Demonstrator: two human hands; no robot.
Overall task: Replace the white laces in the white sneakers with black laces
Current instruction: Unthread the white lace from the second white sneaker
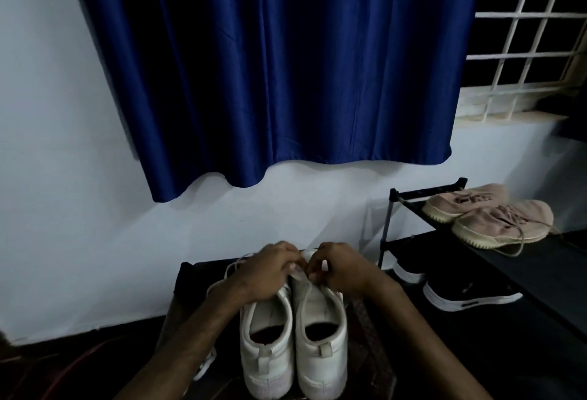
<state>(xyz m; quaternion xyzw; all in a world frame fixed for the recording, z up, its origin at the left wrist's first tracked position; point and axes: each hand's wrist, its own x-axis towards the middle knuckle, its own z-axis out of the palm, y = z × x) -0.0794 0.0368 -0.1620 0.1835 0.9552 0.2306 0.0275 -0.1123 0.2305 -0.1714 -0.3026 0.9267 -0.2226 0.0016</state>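
My left hand [268, 269] and right hand [338, 267] pinch closed on white lace [233, 267] at tongue of right white sneaker [320, 333]. Left sneaker [266, 348] just beside, beneath left wrist. Step: unlacing, likely. Next: draw lace free through eyelets. Black laces not visible.

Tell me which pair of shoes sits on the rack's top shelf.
The pink pair, laces loose. The black pair sits on the shelf below; the white sneakers stand apart.

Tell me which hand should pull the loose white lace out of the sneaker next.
Probably the left hand. The loose white lace loops out just beside it, left of the white sneakers. The right hand is across the shoes, pinching near the tongue.
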